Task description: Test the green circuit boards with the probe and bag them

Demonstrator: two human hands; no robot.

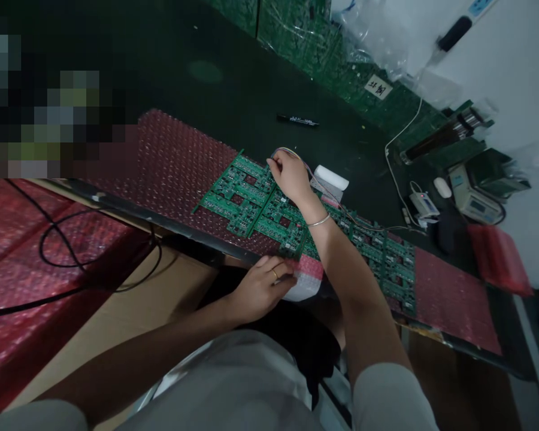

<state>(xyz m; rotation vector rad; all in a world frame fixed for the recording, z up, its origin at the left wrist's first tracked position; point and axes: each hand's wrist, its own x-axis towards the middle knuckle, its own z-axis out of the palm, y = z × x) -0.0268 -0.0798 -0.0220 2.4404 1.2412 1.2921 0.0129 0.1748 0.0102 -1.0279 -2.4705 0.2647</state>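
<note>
Green circuit boards (238,194), joined in panels, lie in a row on red bubble wrap (175,161) along the table's front edge. My right hand (291,175) reaches over the boards, fingers pinched on a thin multicoloured wire cable (303,163) above one panel. The cable's tip is hidden by the fingers. At the near edge of the boards my left hand (263,284) is curled, its fingers together beside a pink and clear bubble-wrap piece (309,274). Whatever those fingers may grip is hidden.
Behind the boards lie a black marker (297,120) and a white roll (331,178). To the right are a small white device (423,205) with a cord and a meter-like box (476,194). Wrapped green boards (296,42) line the back. Black cables (54,239) hang at left.
</note>
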